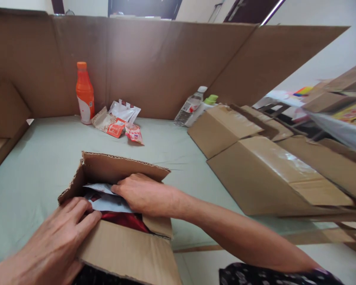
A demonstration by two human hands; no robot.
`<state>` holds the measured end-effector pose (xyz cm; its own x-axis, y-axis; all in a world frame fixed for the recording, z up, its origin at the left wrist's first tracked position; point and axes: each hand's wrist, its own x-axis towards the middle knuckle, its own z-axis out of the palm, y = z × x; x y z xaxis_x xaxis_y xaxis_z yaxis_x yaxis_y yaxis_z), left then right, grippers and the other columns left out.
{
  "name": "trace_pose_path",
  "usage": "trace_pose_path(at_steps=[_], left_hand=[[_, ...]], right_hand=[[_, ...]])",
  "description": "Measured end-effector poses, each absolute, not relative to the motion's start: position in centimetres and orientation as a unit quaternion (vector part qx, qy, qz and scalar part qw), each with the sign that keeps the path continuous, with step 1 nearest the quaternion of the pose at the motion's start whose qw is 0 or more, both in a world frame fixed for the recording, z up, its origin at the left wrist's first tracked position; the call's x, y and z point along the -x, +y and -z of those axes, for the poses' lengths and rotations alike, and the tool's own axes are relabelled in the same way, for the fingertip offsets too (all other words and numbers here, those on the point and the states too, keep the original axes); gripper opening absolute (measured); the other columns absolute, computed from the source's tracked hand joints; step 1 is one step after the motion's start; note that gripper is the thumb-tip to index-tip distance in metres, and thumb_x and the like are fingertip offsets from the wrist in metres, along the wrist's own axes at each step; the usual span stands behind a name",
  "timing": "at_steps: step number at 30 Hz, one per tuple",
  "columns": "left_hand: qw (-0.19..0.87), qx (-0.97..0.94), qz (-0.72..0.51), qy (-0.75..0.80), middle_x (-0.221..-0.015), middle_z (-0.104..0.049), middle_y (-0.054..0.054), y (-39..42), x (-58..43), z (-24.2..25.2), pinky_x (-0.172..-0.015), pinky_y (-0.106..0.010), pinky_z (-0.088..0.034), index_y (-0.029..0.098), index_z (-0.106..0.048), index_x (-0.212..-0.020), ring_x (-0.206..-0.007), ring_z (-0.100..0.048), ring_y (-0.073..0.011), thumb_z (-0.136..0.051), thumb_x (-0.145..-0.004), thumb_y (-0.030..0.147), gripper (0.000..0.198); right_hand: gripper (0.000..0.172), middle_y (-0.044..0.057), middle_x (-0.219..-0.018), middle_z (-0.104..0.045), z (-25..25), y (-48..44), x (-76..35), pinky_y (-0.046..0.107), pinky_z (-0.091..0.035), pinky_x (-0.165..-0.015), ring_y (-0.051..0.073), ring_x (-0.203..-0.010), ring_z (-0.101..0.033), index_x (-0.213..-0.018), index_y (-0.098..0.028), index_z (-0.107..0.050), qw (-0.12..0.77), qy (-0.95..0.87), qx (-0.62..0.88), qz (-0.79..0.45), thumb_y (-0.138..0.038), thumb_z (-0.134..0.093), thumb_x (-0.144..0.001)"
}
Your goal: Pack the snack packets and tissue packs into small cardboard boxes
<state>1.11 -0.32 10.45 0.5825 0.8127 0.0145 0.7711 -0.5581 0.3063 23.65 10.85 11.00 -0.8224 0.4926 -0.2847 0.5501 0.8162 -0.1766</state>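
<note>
An open cardboard box (127, 245) stands in front of me with its flaps raised or folded outward. Inside it a pale bluish-white packet (109, 202) lies above a shiny dark red packet (126, 220). My right hand (145, 194) reaches into the box from the right, its fingers closed at the pale packet's upper right edge; some fingertips are hidden. My left hand (67, 227) grips the box's left side, with bent fingers over the rim close to the packet.
Against a cardboard wall (154, 63) stand an orange bottle (84, 95), several snack packets (118, 120), a clear bottle (191, 105) and a green-capped bottle (209, 102). Large cardboard boxes (264, 174) are on the right. Another box (6, 111) is at the left edge.
</note>
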Motion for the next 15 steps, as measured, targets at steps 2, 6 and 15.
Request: trace_pose_path(at_steps=[2,6,15], left_hand=[[0.115,-0.885,-0.101,0.439,-0.131,-0.063,-0.008,-0.2,-1.1,-10.3,-0.104,-0.049,-0.054,0.025,-0.054,-0.129,-0.131,-0.053,-0.0318,-0.049,-0.055,0.005,0.076],[0.095,-0.890,-0.112,0.431,-0.143,-0.060,-0.005,-0.3,-0.8,-9.2,-0.117,-0.051,-0.045,0.028,-0.046,-0.139,-0.147,-0.039,-0.0293,-0.050,-0.056,0.004,0.086],[0.070,-0.894,-0.092,0.434,-0.156,-0.050,-0.010,-0.8,-0.5,-9.0,-0.115,-0.055,-0.046,0.024,-0.042,-0.146,-0.152,-0.033,-0.0337,-0.051,-0.060,0.007,0.089]], right_hand=[[0.021,0.010,-0.094,-0.079,-10.9,10.8,-23.8,0.029,-0.044,-0.063,0.022,-0.077,-0.073,-0.103,-0.016,-0.070,0.106,0.945,-0.279,0.135,-0.010,-0.054,-0.090],[0.023,0.011,-0.093,-0.079,-11.1,10.8,-24.1,0.030,-0.043,-0.062,0.024,-0.076,-0.073,-0.105,-0.015,-0.069,0.108,0.945,-0.274,0.141,-0.009,-0.053,-0.090],[0.036,0.018,-0.111,-0.076,-11.7,10.0,-24.2,0.036,-0.049,-0.075,0.032,-0.095,-0.073,-0.120,-0.013,-0.067,0.077,0.930,-0.304,0.190,-0.039,-0.057,-0.098]])
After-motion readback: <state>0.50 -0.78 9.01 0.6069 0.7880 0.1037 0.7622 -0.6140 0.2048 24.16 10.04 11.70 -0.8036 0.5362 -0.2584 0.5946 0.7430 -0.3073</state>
